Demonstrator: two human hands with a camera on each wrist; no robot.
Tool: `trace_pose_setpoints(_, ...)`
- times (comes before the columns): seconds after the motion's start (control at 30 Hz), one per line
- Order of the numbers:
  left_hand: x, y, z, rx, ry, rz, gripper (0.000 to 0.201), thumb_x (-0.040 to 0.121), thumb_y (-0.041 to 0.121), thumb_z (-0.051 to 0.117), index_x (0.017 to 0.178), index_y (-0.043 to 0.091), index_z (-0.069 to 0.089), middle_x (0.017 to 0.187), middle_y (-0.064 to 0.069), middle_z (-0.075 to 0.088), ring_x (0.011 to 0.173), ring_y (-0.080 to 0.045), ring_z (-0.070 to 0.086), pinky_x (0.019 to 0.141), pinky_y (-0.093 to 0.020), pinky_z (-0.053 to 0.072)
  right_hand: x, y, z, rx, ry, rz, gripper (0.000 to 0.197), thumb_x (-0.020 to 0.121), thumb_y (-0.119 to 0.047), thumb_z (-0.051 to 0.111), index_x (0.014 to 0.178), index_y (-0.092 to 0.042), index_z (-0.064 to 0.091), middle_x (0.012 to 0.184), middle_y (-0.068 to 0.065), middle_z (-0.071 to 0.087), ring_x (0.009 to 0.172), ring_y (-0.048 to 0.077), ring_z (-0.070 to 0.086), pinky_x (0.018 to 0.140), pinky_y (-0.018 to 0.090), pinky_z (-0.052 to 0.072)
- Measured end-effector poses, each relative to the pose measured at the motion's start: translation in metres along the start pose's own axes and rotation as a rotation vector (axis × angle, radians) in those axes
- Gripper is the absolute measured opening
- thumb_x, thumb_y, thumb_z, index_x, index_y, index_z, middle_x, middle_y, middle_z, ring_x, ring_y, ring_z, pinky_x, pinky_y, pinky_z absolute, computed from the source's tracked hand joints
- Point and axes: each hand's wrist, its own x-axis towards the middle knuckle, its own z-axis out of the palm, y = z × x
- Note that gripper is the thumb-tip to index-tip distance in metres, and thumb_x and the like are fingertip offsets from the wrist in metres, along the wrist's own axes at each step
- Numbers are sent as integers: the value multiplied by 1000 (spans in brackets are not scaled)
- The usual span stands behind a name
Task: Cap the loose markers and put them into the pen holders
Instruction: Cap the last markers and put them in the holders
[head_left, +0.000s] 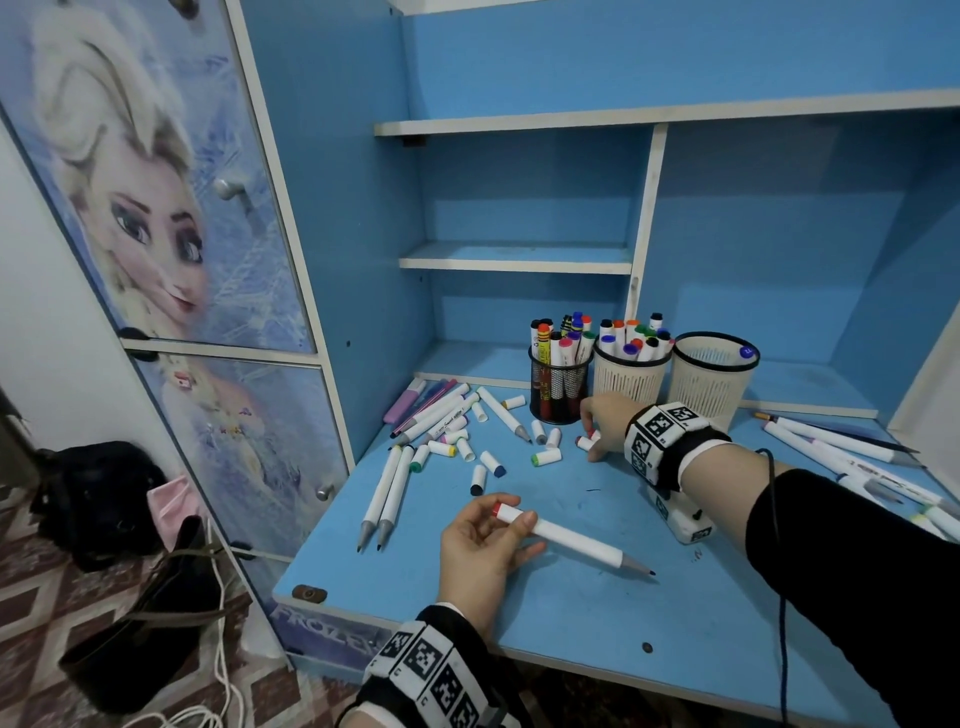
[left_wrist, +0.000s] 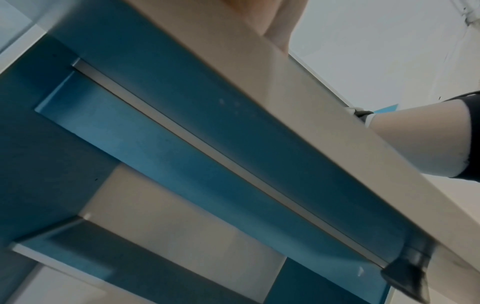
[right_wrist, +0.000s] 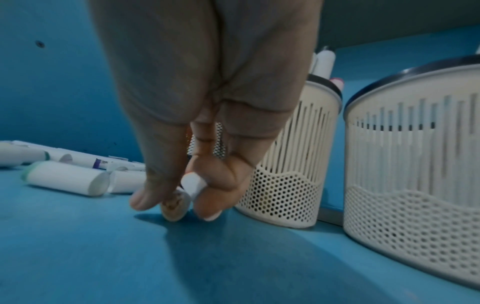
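Observation:
My left hand (head_left: 511, 525) holds a white marker (head_left: 576, 542) above the blue desk (head_left: 597, 608). Its red-capped back end is between my fingers, and its bare grey tip points right. My right hand (head_left: 590, 437) is down on the desk in front of the black mesh holder (head_left: 558, 392), and its fingertips (right_wrist: 145, 197) pinch a small white cap (right_wrist: 191, 184) with a red end. A full cream holder (head_left: 629, 379) stands beside a nearly empty one (head_left: 712, 382). The left wrist view shows only the desk's front edge (left_wrist: 298, 123) from below.
Uncapped markers (head_left: 387, 493) and several loose caps (head_left: 545, 457) lie on the left half of the desk. More markers (head_left: 841, 441) lie at the right. Shelves (head_left: 514, 257) rise behind the holders. A cabinet door (head_left: 171, 208) and bags (head_left: 98, 499) on the floor are at the left.

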Motion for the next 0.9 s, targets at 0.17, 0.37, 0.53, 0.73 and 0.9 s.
trace_pose_setpoints(0.17, 0, -1, 0, 8, -2, 5, 16, 79, -9, 65, 93, -2, 62, 76, -11, 60, 70, -17, 69, 63, -27, 59, -9, 6, 0, 148, 139, 13, 24, 78, -1, 68, 86, -10, 47, 93, 7, 54, 85, 23, 51, 66, 26, 36)
trace_pose_setpoints(0.37, 0, -1, 0, -13, 7, 17, 16, 79, -9, 64, 95, -5, 61, 73, -8, 63, 68, -17, 69, 62, -26, 58, -38, 1, -9, 545, 254, 73, 19, 87, -4, 62, 100, -15, 54, 73, 2, 52, 61, 17, 57, 48, 18, 42)
trace_pose_setpoints(0.53, 0, -2, 0, -23, 19, 34, 14, 79, -10, 63, 92, -5, 61, 67, -5, 64, 66, -15, 68, 62, -24, 58, -87, -4, -16, 1075, 279, 111, 19, 86, 1, 62, 100, -11, 62, 77, 8, 59, 63, 19, 66, 73, 31, 58)
trace_pose_setpoints(0.73, -1, -4, -1, -50, 55, 58, 12, 81, -9, 62, 90, -2, 61, 74, -10, 61, 69, -13, 68, 63, -22, 58, -149, -5, -2, 1812, 286, 197, 20, 88, 9, 54, 102, -4, 59, 89, 18, 62, 73, 29, 65, 58, 21, 57)
trace_pose_setpoints(0.9, 0, -7, -3, -91, 98, 85, 12, 81, -8, 62, 91, -2, 60, 79, -11, 59, 72, -15, 67, 63, -21, 57, -170, 0, 40, 2119, 422, 352, 19, 89, 4, 54, 100, -11, 58, 76, 12, 69, 71, 24, 65, 54, 20, 55)
